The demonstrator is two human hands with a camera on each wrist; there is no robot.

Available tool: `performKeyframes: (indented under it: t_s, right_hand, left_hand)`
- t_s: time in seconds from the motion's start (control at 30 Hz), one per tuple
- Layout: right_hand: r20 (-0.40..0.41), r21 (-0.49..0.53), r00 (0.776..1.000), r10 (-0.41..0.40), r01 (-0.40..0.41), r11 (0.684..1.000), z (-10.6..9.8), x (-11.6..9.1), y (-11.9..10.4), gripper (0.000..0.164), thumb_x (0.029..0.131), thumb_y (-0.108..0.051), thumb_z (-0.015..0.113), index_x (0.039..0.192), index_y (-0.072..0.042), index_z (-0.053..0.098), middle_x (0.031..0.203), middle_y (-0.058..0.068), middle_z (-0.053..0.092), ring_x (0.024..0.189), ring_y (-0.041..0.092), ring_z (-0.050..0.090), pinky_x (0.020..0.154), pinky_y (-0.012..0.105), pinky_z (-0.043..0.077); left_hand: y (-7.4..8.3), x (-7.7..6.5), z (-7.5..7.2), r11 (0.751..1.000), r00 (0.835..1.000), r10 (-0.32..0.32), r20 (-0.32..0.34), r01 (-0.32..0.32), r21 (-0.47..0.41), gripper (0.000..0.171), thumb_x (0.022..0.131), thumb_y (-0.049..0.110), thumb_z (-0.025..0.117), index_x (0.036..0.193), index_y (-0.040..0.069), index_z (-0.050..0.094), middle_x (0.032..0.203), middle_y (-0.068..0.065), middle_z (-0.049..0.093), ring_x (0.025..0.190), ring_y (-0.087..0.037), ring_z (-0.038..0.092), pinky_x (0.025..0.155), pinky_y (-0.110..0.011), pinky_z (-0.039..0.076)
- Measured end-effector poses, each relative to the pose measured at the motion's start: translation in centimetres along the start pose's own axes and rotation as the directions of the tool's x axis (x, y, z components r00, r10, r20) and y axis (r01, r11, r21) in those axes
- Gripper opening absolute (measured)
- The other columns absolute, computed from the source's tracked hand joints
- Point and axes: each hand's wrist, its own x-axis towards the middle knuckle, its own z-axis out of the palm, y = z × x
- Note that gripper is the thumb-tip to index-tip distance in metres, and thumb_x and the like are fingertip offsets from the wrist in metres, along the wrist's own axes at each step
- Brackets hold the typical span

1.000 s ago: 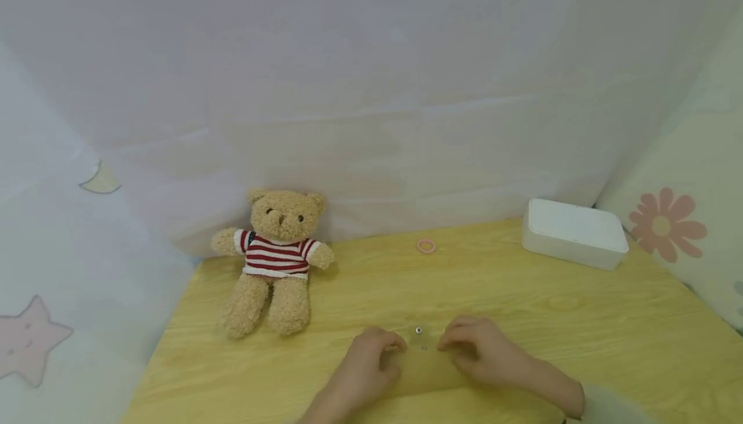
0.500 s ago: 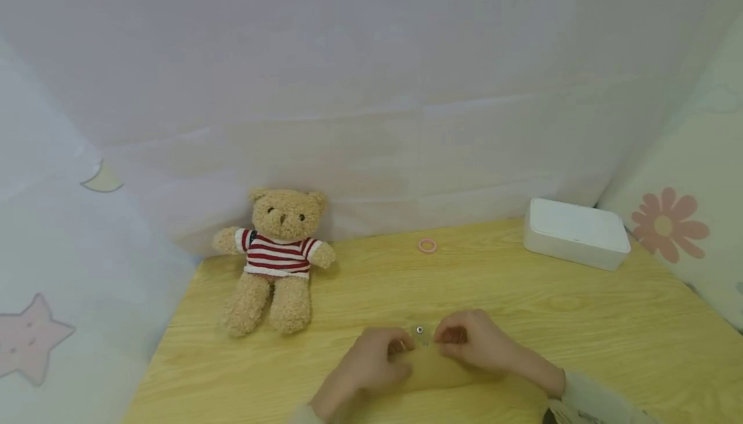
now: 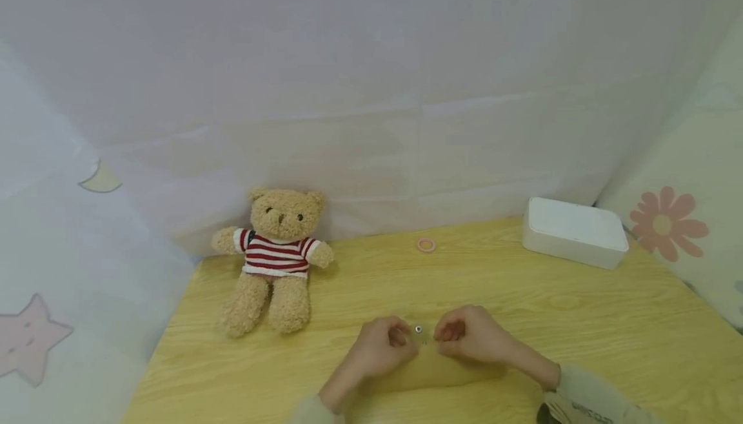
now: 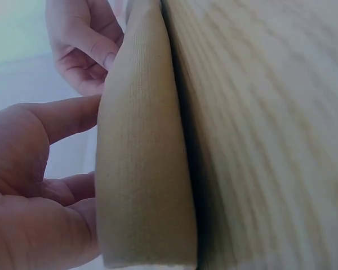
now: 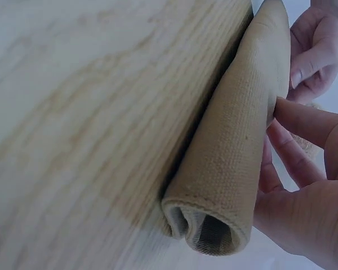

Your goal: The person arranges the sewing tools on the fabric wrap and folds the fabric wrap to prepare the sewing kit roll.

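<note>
A tan woven cloth piece, rolled or folded into a tube, lies across the front of the table. Its hollow, layered end faces the right wrist view, where the cloth roll shows a stitched edge. A small round metal snap shows at its far side, between the hands. My left hand holds the roll with thumb and bent fingers left of the snap. On the right side, my right hand grips it the same way. In the left wrist view, fingertips touch the roll's upper side.
A teddy bear in a striped shirt sits at the back left of the wooden table. A pink ring lies near the back edge. At the back right stands a white box. A pale curtain hangs behind.
Both hands have drawn closer together around the snap. My left hand has moved up and right; my right hand has moved slightly up and left. Bear, ring and box stay put.
</note>
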Motion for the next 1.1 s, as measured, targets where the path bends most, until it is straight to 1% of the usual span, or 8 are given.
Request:
performKeyframes:
  t_s: [0.13, 0.23, 0.4, 0.53, 0.67, 0.77, 0.93, 1.1]
  right_hand:
    - [0.0, -0.007, 1.0, -0.005, 0.005, 1.0, 0.0, 0.2, -0.1, 0.007, 0.08, -0.008, 0.075, 0.084, -0.01, 0.07, 0.077, -0.008, 0.065, 0.068, 0.003, 0.059, 0.063, 0.023, 0.051]
    - [0.004, -0.016, 1.0, -0.019, 0.019, 1.0, -0.1, 0.3, -0.2, 0.006, 0.08, -0.009, 0.075, 0.084, -0.01, 0.07, 0.077, -0.008, 0.065, 0.068, 0.002, 0.059, 0.062, 0.022, 0.051]
    - [0.01, -0.033, 0.999, -0.03, 0.031, 0.999, -0.1, 0.5, -0.1, 0.006, 0.08, -0.009, 0.075, 0.084, -0.011, 0.071, 0.077, -0.008, 0.065, 0.068, 0.001, 0.058, 0.063, 0.022, 0.05]
    - [0.016, -0.037, 1.0, -0.026, 0.026, 0.999, -0.1, 0.6, -0.1, 0.007, 0.08, -0.006, 0.075, 0.083, -0.011, 0.071, 0.075, -0.009, 0.065, 0.067, 0.001, 0.058, 0.062, 0.022, 0.05]
    - [0.014, -0.035, 1.0, -0.025, 0.026, 0.999, -0.1, 0.7, -0.2, 0.007, 0.08, -0.005, 0.074, 0.084, -0.01, 0.071, 0.076, -0.008, 0.065, 0.067, 0.002, 0.058, 0.061, 0.022, 0.05]
    - [0.011, -0.031, 1.0, -0.029, 0.029, 0.999, -0.1, 0.7, -0.3, 0.006, 0.08, -0.005, 0.074, 0.084, -0.01, 0.072, 0.076, -0.007, 0.066, 0.067, 0.002, 0.059, 0.061, 0.022, 0.05]
    - [0.008, -0.032, 1.0, -0.024, 0.025, 0.999, -0.1, 0.7, -0.4, 0.006, 0.08, -0.006, 0.074, 0.083, -0.01, 0.072, 0.076, -0.006, 0.066, 0.067, 0.002, 0.059, 0.06, 0.021, 0.05]
    - [0.0, -0.038, 1.0, -0.006, 0.006, 0.999, -0.1, 0.8, -0.6, 0.006, 0.079, -0.007, 0.075, 0.082, -0.011, 0.071, 0.075, -0.007, 0.066, 0.066, 0.002, 0.059, 0.06, 0.021, 0.05]
  left_hand:
    - [0.4, 0.5, -0.1, 0.999, 0.999, -0.05, -0.005, 0.05, 0.016, 0.039, 0.08, 0.022, 0.073, 0.106, -0.007, 0.064, 0.085, -0.006, 0.067, 0.078, -0.02, 0.062, 0.07, -0.037, 0.053]
    - [0.7, 0.9, -0.2, 0.996, 0.996, -0.091, 0.01, 0.091, 0.017, 0.043, 0.078, 0.021, 0.074, 0.107, -0.01, 0.063, 0.085, -0.008, 0.068, 0.08, -0.022, 0.064, 0.073, -0.039, 0.053]
    - [0.9, 1.4, -0.6, 0.988, 0.986, -0.146, 0.077, 0.149, -0.029, 0.049, 0.077, 0.015, 0.076, 0.113, -0.014, 0.06, 0.091, -0.012, 0.068, 0.079, -0.022, 0.063, 0.074, -0.041, 0.053]
    - [1.1, 1.7, -0.7, 0.98, 0.978, -0.166, 0.125, 0.178, -0.087, 0.04, 0.078, 0.01, 0.074, 0.111, -0.01, 0.06, 0.09, -0.011, 0.064, 0.076, -0.02, 0.06, 0.067, -0.037, 0.053]
    - [1.1, 1.8, -0.7, 0.983, 0.982, -0.137, 0.127, 0.15, -0.102, 0.022, 0.081, 0.008, 0.071, 0.099, -0.001, 0.061, 0.08, -0.006, 0.06, 0.067, -0.016, 0.057, 0.058, -0.028, 0.05]
    - [1.0, 1.8, -0.5, 0.992, 0.99, -0.102, 0.1, 0.108, -0.062, 0.012, 0.084, 0.012, 0.069, 0.089, 0.004, 0.061, 0.075, -0.003, 0.06, 0.062, -0.013, 0.055, 0.054, -0.025, 0.046]
    - [1.3, 1.6, -0.2, 0.999, 0.999, -0.044, 0.033, 0.043, 0.021, 0.011, 0.086, 0.011, 0.068, 0.079, 0.007, 0.061, 0.067, 0.0, 0.06, 0.057, -0.01, 0.052, 0.05, -0.023, 0.041]
    - [1.6, 1.3, -0.1, 0.998, 1.0, -0.022, 0.004, 0.022, 0.054, 0.01, 0.083, 0.007, 0.069, 0.076, 0.01, 0.062, 0.066, 0.002, 0.058, 0.057, -0.008, 0.051, 0.051, -0.023, 0.041]
